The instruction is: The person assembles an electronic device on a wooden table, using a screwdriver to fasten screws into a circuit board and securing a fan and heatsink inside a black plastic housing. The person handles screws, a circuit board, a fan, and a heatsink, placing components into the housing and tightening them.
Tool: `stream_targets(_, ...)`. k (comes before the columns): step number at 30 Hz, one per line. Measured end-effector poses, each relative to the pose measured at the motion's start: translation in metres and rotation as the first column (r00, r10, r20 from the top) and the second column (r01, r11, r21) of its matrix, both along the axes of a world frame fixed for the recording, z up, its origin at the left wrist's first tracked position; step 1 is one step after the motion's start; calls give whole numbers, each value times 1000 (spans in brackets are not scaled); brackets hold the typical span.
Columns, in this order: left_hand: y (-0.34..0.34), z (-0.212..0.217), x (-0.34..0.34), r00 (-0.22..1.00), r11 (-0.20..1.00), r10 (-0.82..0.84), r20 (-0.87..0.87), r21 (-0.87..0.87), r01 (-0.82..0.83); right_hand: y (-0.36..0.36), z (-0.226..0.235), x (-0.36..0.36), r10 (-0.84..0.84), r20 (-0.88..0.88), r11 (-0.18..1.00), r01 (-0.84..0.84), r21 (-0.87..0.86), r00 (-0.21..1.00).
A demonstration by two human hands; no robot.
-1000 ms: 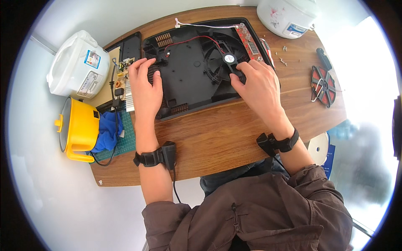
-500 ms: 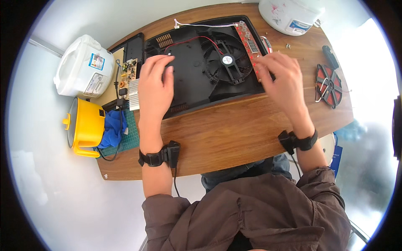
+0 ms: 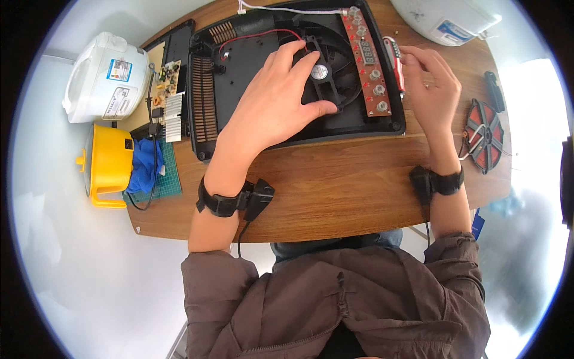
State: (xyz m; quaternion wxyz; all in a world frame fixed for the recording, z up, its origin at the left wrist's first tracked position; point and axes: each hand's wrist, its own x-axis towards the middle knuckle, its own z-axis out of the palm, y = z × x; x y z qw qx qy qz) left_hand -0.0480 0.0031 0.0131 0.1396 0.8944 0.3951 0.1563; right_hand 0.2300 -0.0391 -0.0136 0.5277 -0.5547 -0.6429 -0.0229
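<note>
At the far left edge of the brown wooden table (image 3: 335, 185) stands a white rounded rice cooker (image 3: 104, 78) with a small rectangular blue-and-white label on its lid and a paler rectangular label below it. A second white plastic appliance (image 3: 445, 18) sits at the far right corner, with a blue-and-white label on its near side. A yellow plastic pot with a handle (image 3: 107, 164) stands left of a crumpled blue cloth (image 3: 145, 170), which lies on a green cutting mat (image 3: 170, 179).

Your work piece, the opened black plastic cooker housing (image 3: 251, 128), lies across the far middle of the table. Inside it are a black round cooling fan (image 3: 326, 75) with a silver round sticker at its hub and a narrow brown control board with red lights and round buttons (image 3: 368, 60) along its right side.

Your left hand (image 3: 272, 102) lies flat and open inside the housing, fingers spread, thumb tip touching the fan's near rim; it clasps nothing. Your right hand (image 3: 433, 87) hovers just right of the housing, fingers curled loosely around a red-handled tool (image 3: 394, 63) lying beside the control board; whether the grip is truly closed on it cannot be told.

A red-and-black round wound coil (image 3: 484, 134) lies near your right wrist.
</note>
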Motion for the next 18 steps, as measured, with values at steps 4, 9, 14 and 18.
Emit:
stream_targets(4,-7,3,4,1000,1000,4,-20,-28,-5,-8,-2,1,6,-108,999,-11,-46,994)
stream_targets(9,-10,-4,9,1000,999,-12,11,-40,12,-6,-8,3,-19,-83,990,7,-144,996)
stream_targets(14,-6,2,6,998,982,-14,60,-189,25,-5,-9,1,-4,-97,981,-14,-191,995)
stream_targets(18,-10,-3,11,992,980,21,124,-200,5,-4,-13,0,-15,-146,974,-19,-224,989)
